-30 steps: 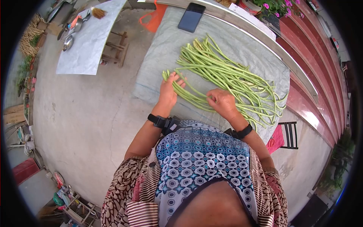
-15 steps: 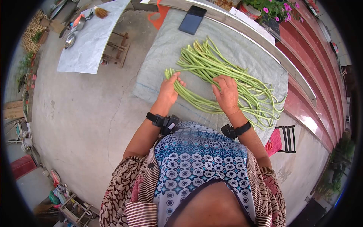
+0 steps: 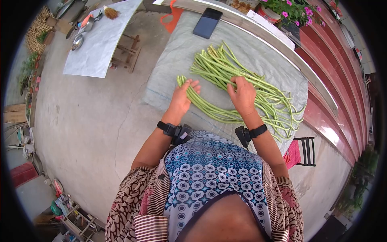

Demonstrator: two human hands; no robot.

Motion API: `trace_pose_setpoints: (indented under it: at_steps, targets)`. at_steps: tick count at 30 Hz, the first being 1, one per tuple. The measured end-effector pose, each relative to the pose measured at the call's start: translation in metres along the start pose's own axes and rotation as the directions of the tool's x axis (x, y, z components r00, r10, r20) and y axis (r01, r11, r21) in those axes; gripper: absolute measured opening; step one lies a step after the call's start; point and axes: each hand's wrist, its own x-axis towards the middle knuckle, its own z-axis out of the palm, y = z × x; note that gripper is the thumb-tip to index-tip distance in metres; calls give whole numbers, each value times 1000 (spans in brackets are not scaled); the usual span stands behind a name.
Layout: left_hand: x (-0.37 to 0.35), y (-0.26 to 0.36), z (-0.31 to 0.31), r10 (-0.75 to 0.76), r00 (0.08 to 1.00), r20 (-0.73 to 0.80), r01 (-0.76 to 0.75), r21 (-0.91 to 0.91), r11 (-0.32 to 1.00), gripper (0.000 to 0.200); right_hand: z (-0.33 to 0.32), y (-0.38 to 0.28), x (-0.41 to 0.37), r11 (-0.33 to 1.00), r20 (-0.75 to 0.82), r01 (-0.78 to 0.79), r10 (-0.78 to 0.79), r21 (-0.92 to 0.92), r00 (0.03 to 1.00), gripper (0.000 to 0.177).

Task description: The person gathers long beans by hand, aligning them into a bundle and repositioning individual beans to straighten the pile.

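Note:
Near their tips, a small bundle of long green yardlong beans rests in my left hand, between the thumb and palm, with the fingers partly extended. The bundle curves to the right along the near side of the cloth. My right hand is over the larger pile of yardlong beans, its thumb and fingers pinched together on beans at the pile's near side. Exactly how many it grips is hidden by the fingers. At the right, the ends of the bundle and the pile lie mixed together.
A grey-green woven cloth covers the table under the beans. Behind them lie a dark phone and an orange bag. Red steps rise at the right; a white-topped table stands at the far left.
A bean that stretched from my left hand toward the pile no longer spans the gap. My left fingers have spread a little, and my right fingers have curled in over the pile.

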Motion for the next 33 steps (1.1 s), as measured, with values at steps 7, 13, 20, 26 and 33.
trace_pose_setpoints:
  at_steps: [7,13,20,26,33]
  targets:
    - [-4,1,5,17,998,64,-13,-74,997,29,1,-12,-35,970,342,-2,-84,245,936,18]
    - [5,-5,-2,10,999,42,-8,-44,999,27,4,-4,-42,954,206,123,-183,275,961,15]
    - [-11,8,22,-2,991,131,21,-149,989,23,9,-10,-37,902,356,-172,22,395,934,15]
    - [1,0,3,-7,984,178,33,-143,989,20,5,-13,-37,950,476,-51,-107,307,873,17]
    - [15,-8,-11,-76,991,111,93,-148,985,19,-1,1,-2,997,-49,70,-71,-26,996,29]
